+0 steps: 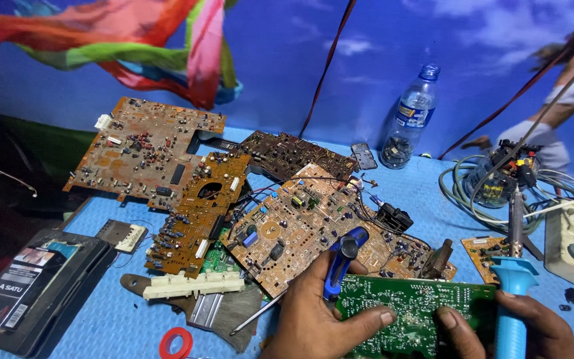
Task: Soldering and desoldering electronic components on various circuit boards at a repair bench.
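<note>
Over the blue mat (pixel 400 199), left hand (pixel 320 312) fingers (pixel 367 321) gripping green circuit board (pixel 410 309), right hand (pixel 533 326) fingers closed around soldering iron (pixel 514 286).

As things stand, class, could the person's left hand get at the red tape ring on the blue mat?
Probably not at once. The left hand already holds a blue tool and steadies the green circuit board. The red tape ring lies near, with only a paintbrush between, but the hand must let go first.

Your left hand (pixel 320 312) grips a blue-handled tool (pixel 341 262) and steadies the green circuit board (pixel 410 309); your right hand (pixel 533 326) closes around a light-blue soldering iron handle (pixel 514 292).
</note>
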